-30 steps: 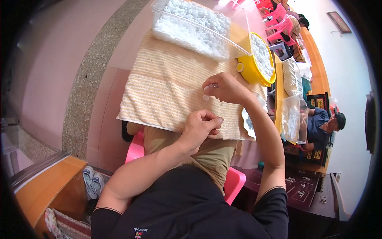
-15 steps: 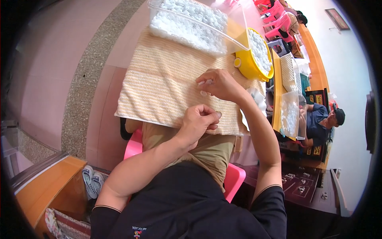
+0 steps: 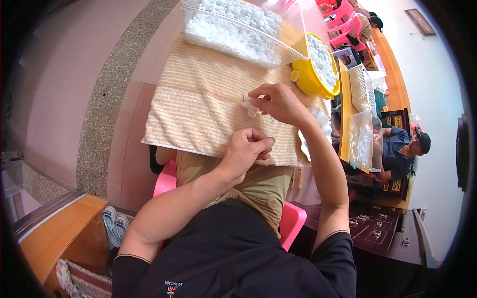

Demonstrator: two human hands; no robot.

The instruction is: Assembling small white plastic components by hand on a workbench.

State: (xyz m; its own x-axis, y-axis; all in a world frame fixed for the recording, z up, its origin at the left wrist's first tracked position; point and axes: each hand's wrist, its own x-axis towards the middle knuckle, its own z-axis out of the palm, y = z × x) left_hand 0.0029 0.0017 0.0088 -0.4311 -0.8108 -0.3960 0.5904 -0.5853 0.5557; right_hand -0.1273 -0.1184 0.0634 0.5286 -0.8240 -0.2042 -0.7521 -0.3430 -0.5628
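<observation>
Over the striped towel on the table, my right hand is bent down with its fingers pinched together at several small white plastic pieces. One of them seems to be between its fingertips. Closer to my body, my left hand is closed, thumb against forefinger, at the towel's near edge. Whatever it holds, if anything, is too small or hidden to name. A clear plastic bin full of white pieces stands at the far side. To its right is a yellow bucket, also full of them.
A crumpled white sheet lies right of my right forearm. Farther right, a person in a dark cap works at a clear tray of white pieces. I sit on a pink chair. Shoes stand at lower left.
My right hand has shifted slightly, and a small cluster of white pieces now shows on the towel by its fingertips. The left hand stays nearly still, closed.
</observation>
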